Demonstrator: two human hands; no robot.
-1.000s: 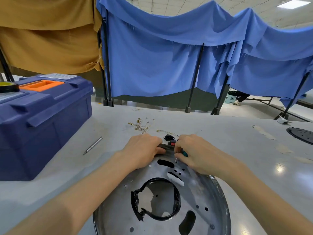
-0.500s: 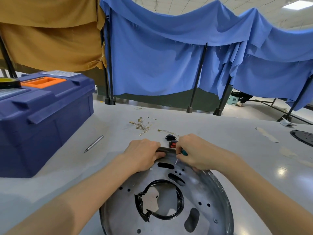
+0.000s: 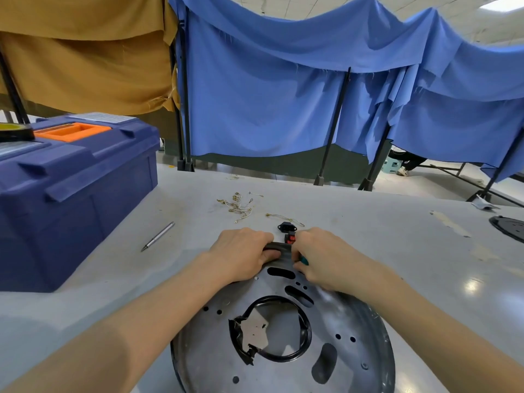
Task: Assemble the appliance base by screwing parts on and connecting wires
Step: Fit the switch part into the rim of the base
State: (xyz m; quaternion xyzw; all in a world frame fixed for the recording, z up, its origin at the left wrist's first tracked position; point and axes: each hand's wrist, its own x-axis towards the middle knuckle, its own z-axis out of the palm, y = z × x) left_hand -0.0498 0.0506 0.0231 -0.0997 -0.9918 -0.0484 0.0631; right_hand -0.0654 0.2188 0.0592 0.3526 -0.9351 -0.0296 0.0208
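While the left hand (image 3: 243,251) grips the base (image 3: 368,321) at mid-frame, the right hand (image 3: 321,258) curls round a green screwdriver (image 3: 304,260).

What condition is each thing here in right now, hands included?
Left hand: grips the metal base by its far rim.
Right hand: holds a teal-handled tool at that rim.
Toolbox: lid closed.
Black socket: loose on the table, unmounted.
Red switch: loose, unmounted.
Wires: loose, unconnected.

Base plate (image 3: 354,330) silver-grey; toolbox (image 3: 71,194) navy, orange inset; curtain (image 3: 269,95) blue.
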